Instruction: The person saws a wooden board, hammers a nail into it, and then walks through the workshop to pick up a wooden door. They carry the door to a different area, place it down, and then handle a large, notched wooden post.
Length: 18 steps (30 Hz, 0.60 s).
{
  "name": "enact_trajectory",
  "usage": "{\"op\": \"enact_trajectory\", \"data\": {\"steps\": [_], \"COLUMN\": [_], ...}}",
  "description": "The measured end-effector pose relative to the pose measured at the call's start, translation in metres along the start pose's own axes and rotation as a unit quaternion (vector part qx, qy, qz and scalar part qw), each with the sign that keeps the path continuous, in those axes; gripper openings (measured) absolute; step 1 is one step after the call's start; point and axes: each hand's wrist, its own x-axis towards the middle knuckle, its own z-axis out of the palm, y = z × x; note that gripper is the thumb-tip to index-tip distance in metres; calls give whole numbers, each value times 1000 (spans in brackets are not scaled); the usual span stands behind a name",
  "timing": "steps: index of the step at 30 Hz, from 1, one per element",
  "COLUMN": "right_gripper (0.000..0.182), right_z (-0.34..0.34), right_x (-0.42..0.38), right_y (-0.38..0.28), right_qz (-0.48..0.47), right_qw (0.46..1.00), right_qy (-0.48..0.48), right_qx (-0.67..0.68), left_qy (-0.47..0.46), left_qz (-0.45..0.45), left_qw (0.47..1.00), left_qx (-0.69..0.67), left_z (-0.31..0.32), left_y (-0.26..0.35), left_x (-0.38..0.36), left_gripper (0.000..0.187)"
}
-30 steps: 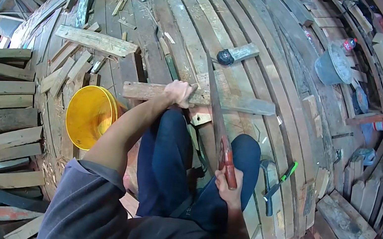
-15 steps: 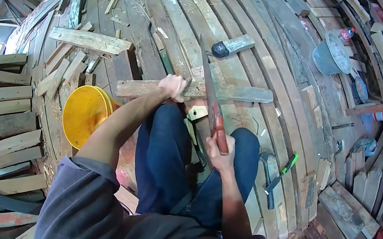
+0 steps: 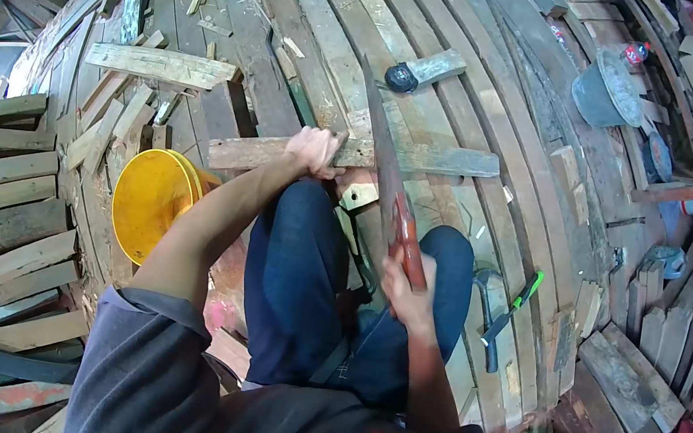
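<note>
My left hand [image 3: 314,152] is wrapped over a wooden board [image 3: 450,161] that lies crosswise in front of my knees, gripping it left of the blade. In my right hand [image 3: 410,285] is the red-brown wooden handle of a handsaw [image 3: 387,164]. Its blade points away from me and crosses the board, apparently against it. How deep the teeth sit cannot be made out. Beneath the board, a short wood piece with a dark hole [image 3: 358,197] shows between my knees.
Left of me stands a yellow bucket [image 3: 151,205]. A hammer [image 3: 489,319] and a green-handled tool [image 3: 513,306] lie to the right. A black-ended block [image 3: 425,70] sits ahead. Stacked wood [image 3: 4,176] lines the left; a grey bucket [image 3: 609,90] is far right.
My right hand and the saw have shifted slightly, the hand a little to the right and lower. The left hand stays on the board. The whole view has moved slightly.
</note>
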Motion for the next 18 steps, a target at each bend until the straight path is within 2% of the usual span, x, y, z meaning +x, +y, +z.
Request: {"op": "enact_trajectory", "data": {"steps": [3, 5, 9, 11, 14, 15, 18], "right_gripper": [20, 22, 25, 25, 24, 23, 23], "right_z": [-14, -12, -11, -12, -12, -11, -11], "right_x": [-66, -76, -23, 5, -33, -55, -72], "right_y": [-21, -19, -12, -16, -13, -22, -18], "right_qz": [-21, 10, 15, 68, -14, -9, -4], "right_qw": [999, 999, 997, 997, 994, 990, 995], "right_qy": [-13, -2, 7, 22, 5, 2, 1], "right_qx": [-41, 30, -76, -3, -108, -140, -95], "left_qy": [10, 29, 27, 28, 23, 34, 70], "left_qz": [7, 6, 9, 14, 18, 20, 25], "left_qw": [1000, 999, 999, 999, 998, 998, 996], "left_qx": [19, 28, 32, 35, 57, 54, 48], "left_z": [4, 2, 12, 16, 14, 13, 13], "left_y": [-1, 1, 0, 5, -1, -1, 4], "left_x": [1, -2, -1, -1, 1, -1, -6], "left_gripper": [87, 87, 89, 90, 88, 88, 88]}}
